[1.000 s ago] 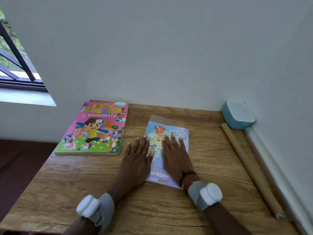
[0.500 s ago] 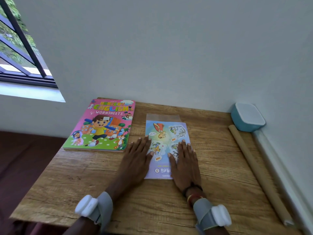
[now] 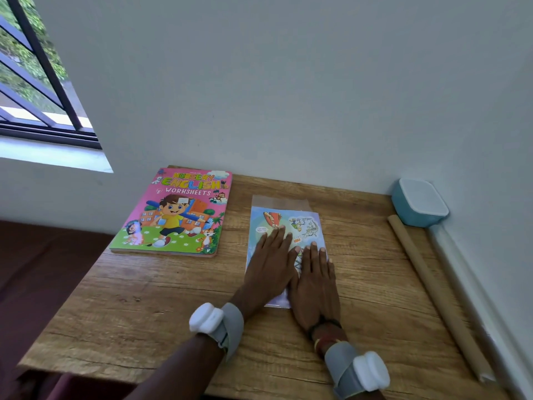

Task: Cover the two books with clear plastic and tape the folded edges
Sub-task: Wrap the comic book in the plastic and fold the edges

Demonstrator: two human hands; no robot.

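A thin pale-blue picture book (image 3: 305, 223) lies flat in the middle of the wooden table (image 3: 144, 313), inside clear plastic (image 3: 279, 201) that sticks out past its far edge. My left hand (image 3: 272, 265) lies flat on the book's left half, fingers spread. Beside it, my right hand (image 3: 314, 280) presses flat on the book's right half and near edge. Neither hand holds anything. A larger pink "Nursery English Worksheets" book (image 3: 176, 215) rests at the table's far left, untouched.
A teal box with a pale lid (image 3: 419, 202) sits in the far right corner. A long brown roll (image 3: 432, 287) and a clear roll (image 3: 473, 301) lie along the right wall. A barred window (image 3: 34, 90) is at the left. The table's left edge drops to a dark floor.
My left hand has slid from the table beside the book onto its left half. My right hand has shifted slightly toward the book's near right edge. The camera view has tilted.
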